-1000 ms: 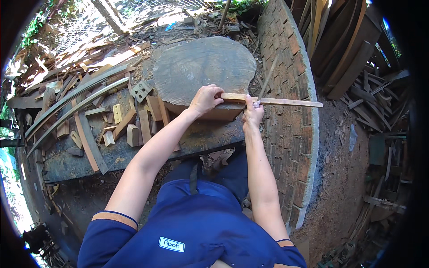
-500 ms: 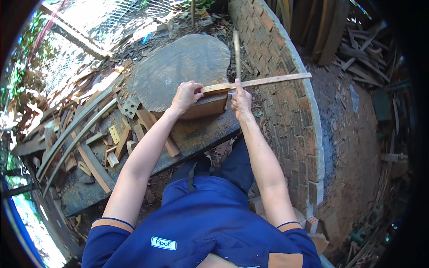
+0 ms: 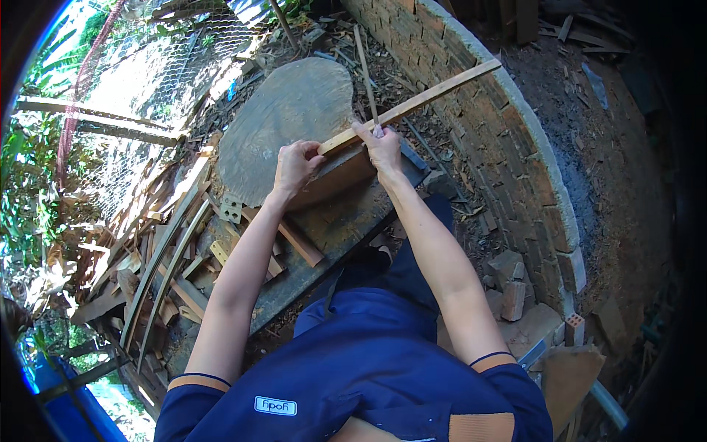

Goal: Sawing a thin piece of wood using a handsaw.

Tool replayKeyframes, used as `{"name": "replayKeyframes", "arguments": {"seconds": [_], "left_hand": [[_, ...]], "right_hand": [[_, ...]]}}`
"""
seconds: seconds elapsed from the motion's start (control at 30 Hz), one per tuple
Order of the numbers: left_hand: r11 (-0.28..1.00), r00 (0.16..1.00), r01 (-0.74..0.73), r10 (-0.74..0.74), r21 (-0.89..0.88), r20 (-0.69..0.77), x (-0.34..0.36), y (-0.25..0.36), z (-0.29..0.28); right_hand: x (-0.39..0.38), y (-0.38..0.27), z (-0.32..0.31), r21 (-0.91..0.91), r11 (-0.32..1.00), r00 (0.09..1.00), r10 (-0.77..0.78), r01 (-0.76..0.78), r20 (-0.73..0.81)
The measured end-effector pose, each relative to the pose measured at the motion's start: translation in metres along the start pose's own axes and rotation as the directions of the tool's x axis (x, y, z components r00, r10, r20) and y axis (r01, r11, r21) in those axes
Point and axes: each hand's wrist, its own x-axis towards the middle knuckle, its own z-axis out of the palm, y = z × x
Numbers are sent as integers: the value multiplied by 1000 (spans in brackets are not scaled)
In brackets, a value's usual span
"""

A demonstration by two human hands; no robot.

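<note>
Across the edge of a round tree stump (image 3: 283,121) lies a long narrow wooden strip (image 3: 434,92), slanting up to the right. My left hand (image 3: 294,168) pinches its near end between thumb and fingers. Further along, my right hand (image 3: 383,151) is closed, its thumb laid along the strip. A thin pale stick (image 3: 364,62) runs from my right fist toward the far side; whether it is a tool's handle I cannot tell. Below the strip, a brown flat side face (image 3: 335,180) shows at the stump's near edge.
A dark bench top (image 3: 342,214) carries a wooden piece (image 3: 300,243). Offcuts and curved wooden strips (image 3: 166,258) pile up at the left, beside a block with holes (image 3: 231,208). A low brick wall (image 3: 486,125) curves along the right. Loose bricks (image 3: 513,298) lie near my right elbow.
The view has turned, so the strip now slants more steeply up to the right. My right hand sits nearer the stump, its thumb now along the strip. My left hand still pinches the end.
</note>
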Motion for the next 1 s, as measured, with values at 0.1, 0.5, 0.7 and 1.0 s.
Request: {"name": "replayKeyframes", "arguments": {"seconds": [0.1,0.5,0.7,1.0], "left_hand": [[993,996,81,-79,-86,30,-2,0,2],[363,831,396,-532,-843,162,-31,10,33],[565,851,413,-520,-714,81,-35,20,42],[457,802,385,-595,-801,46,-31,30,49]], "right_hand": [[2,9,5,-26,997,995,-70,68,-67],[11,12,-3,-41,999,1000,20,-20,15],[7,6,1,-13,999,997,47,-47,56],[0,-14,-5,96,974,976,196,-205,97]]}}
